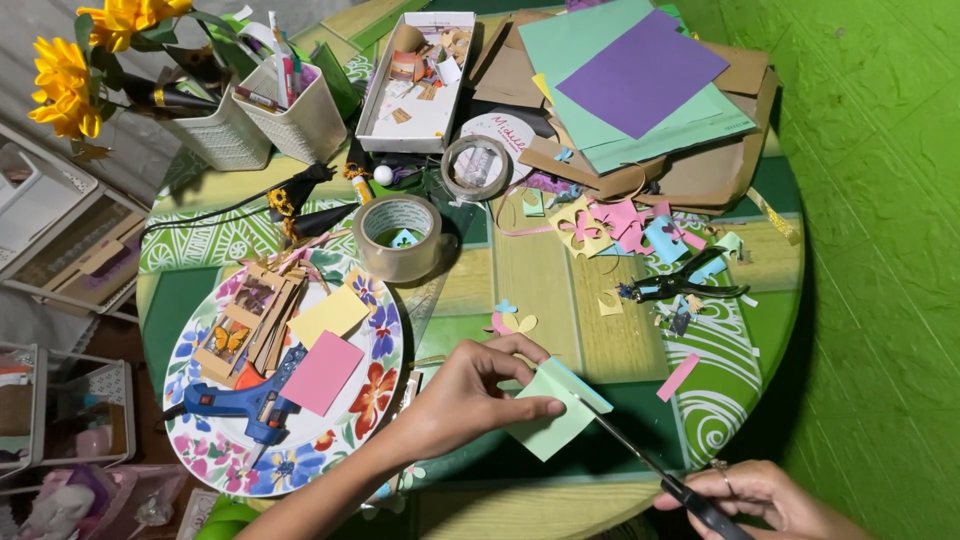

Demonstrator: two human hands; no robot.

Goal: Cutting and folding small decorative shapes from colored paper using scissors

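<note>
Green paper (552, 420) between left fingers (528, 407)

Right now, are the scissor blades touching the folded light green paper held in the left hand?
Touching. The head view shows the scissor blades meeting the lower right edge of the folded light green paper, pinched by the left hand.

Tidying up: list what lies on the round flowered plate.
On the round flowered plate: a blue glue gun, pink square paper, yellow square paper, brown card strips. Anything beneath them is hidden.

bare tabletop (530, 270) ahead, tape roll (398, 237) left
</note>
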